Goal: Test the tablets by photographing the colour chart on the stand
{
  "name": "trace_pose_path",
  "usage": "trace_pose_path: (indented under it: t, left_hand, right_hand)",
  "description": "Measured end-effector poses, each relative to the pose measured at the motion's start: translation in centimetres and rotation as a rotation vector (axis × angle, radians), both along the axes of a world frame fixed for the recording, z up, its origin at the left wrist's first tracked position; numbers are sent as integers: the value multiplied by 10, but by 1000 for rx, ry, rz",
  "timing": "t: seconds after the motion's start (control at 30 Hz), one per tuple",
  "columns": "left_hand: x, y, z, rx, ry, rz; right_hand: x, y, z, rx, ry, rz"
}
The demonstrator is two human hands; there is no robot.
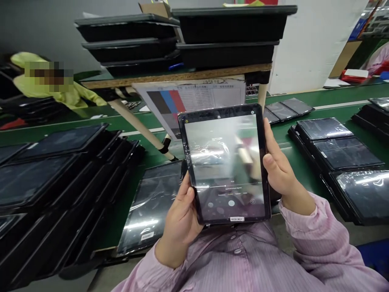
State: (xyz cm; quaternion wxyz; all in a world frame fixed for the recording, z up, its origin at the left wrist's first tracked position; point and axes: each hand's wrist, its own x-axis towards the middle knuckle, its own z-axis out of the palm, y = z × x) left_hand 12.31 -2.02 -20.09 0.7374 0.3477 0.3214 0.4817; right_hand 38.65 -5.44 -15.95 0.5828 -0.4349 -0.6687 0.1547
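Note:
A black-framed tablet (225, 162) is held upright before me, its lit screen showing a camera app with a blurred live picture. Clear film wrinkles over its glass, and a small white barcode label sits at the lower edge. My left hand (184, 211) grips the lower left side, thumb on the frame. On the opposite side my right hand (279, 166) is closed round the edge, fingers partly hidden behind it. Below and left of the held one, another dark tablet (148, 207) with a white label lies on the bench, partly covered by my left hand.
Stacked black trays of tablets (60, 162) crowd the left; more trays (340, 150) stand at right on the green bench (282, 140). Ahead, a wooden shelf (194, 75) on pale posts bears black bins (227, 28). A printed sheet (197, 97) hangs beneath. A person in yellow (60, 93) is at far left.

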Motion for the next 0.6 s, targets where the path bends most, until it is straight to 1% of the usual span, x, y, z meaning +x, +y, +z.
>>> trace_pose_path:
  t: [0.17, 0.2, 0.27, 0.33, 0.4, 0.5, 0.6]
  left_hand:
    - [16, -6, -2, -55, 24, -52]
    - [21, -8, -2, -72, 21, -68]
    - [36, -15, -1, -119, -4, -128]
    - [55, -21, 3, -174, -45, -198]
    - [73, -27, 7, -239, -71, -239]
    - [96, -32, 14, -348, -77, -240]
    - [110, -33, 15, -457, -68, -224]
  right_hand:
    - [16, -10, -8, 14, 49, -154]
    - [20, -10, -11, 7, 76, -169]
    - [29, -9, -17, -35, 183, -153]
    - [41, -4, -26, -125, 326, -135]
    - [55, 2, -36, -245, 410, -166]
    - [74, 10, -53, -401, 461, -224]
    - [87, 15, -70, -519, 480, -239]
